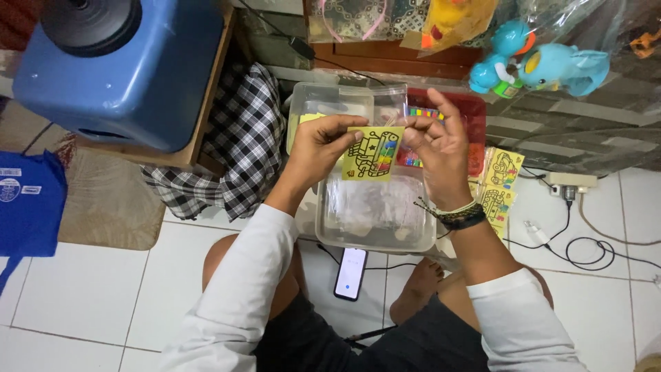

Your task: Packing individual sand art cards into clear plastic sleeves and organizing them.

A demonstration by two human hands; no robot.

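Head view, looking down at my two hands over a tiled floor (82,289).

Yellow card (372,153): small, roughly square, black-outlined vehicle drawing with a star, part filled in with coloured stripes. It's held up mid-scene, above a clear plastic tub (375,217), slightly tilted.

Left hand (318,147): fingers pinching the card's left edge, thumb on the front. Right hand (435,148): thumb and forefinger pinching the card's top right corner, other fingers spread upward. Dark and pale bracelets (460,215) on the right wrist.

Counts:
- 1 card in hand
- 2 more yellow cards (500,184) on the floor, right of the tub, one nearer than the other, touching or overlapping
- 2 clear tubs: the near one with crumpled clear bags inside, a second clear tub (329,103) farther left with a yellow scrap in it
- 1 red tray (463,114) far right of the tubs, colour strips in it
- 1 phone (350,273) on the floor near my knees, screen lit
- 2 blue toy figures (537,67) far right, in clear wrap
- 1 checked cloth (237,148) left of the tubs
- 1 blue plastic unit (117,69) far left
- 1 blue bag (29,203) at the left edge
- 1 white power strip (570,182) right, cables trailing
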